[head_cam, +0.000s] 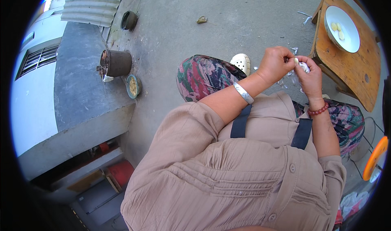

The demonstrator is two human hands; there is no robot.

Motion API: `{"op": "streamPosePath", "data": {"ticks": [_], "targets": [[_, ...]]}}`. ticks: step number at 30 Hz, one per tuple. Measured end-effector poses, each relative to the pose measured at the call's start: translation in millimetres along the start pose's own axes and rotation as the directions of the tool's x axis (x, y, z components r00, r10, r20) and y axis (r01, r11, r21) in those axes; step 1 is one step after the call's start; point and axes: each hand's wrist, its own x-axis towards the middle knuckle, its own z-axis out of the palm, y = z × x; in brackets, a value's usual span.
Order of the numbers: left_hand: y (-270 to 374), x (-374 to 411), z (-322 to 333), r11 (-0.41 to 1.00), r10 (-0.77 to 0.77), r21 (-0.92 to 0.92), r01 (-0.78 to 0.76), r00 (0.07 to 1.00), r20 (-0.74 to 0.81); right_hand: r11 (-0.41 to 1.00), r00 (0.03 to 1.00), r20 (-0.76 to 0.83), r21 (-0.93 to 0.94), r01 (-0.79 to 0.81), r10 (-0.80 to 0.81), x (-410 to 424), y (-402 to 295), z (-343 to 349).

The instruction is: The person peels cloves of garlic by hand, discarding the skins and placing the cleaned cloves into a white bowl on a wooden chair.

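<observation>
A pale peeled-looking garlic clove (296,61) sits between the fingertips of my two hands. My left hand (276,61), with a silver bangle on its wrist, pinches at the clove's side with thumb and forefinger. On the clove's other side, my right hand (310,75) grips it in the fingertips. White papery garlic, skin or part of a bulb (304,66), is tucked in the right fingers; which of the two I cannot tell. A white bowl (351,32) holds 3 pale cloves (338,27) and stands on a wooden chair seat (351,66) right of my hands.
Garlic skin scraps (282,84) litter the concrete ground (171,32) below my hands. A white clog (241,63) is on my foot. At left are a dark bucket (119,63), a small basin (133,87) and a low concrete ledge (82,78). An orange ring-shaped object (375,157) is at right.
</observation>
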Motion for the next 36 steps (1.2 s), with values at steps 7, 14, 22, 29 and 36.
{"op": "streamPosePath", "data": {"ticks": [7, 14, 22, 29, 36], "targets": [[5.0, -0.1, 0.2, 1.0, -0.03, -0.01, 0.03, 0.999, -0.042, 0.991, 1.0, -0.025, 0.134, 0.001, 0.002, 0.6, 1.8, 2.1], [4.4, 0.7, 0.3, 0.998, -0.053, -0.04, 0.05, 0.997, -0.058, 0.955, 0.997, -0.026, 0.291, -0.064, 0.075, 3.3, 4.3, 1.8], [-4.1, 2.6, 1.3, 0.986, -0.11, -0.135, 0.1, 0.991, -0.072, 0.894, 0.986, -0.019, 0.426, -0.14, 0.163, 5.0, 5.3, -1.5], [-4.9, 10.8, -9.1, 0.964, -0.206, -0.191, 0.185, 0.974, -0.097, 0.721, 0.958, 0.108, 0.638, -0.271, 0.264, 8.5, 7.7, -8.0], [-5.5, 7.4, -10.3, 0.985, 0.034, -0.169, -0.038, 0.999, -0.027, 0.668, 0.945, 0.202, 0.669, -0.324, 0.257, 7.5, 8.3, -9.9]]}}
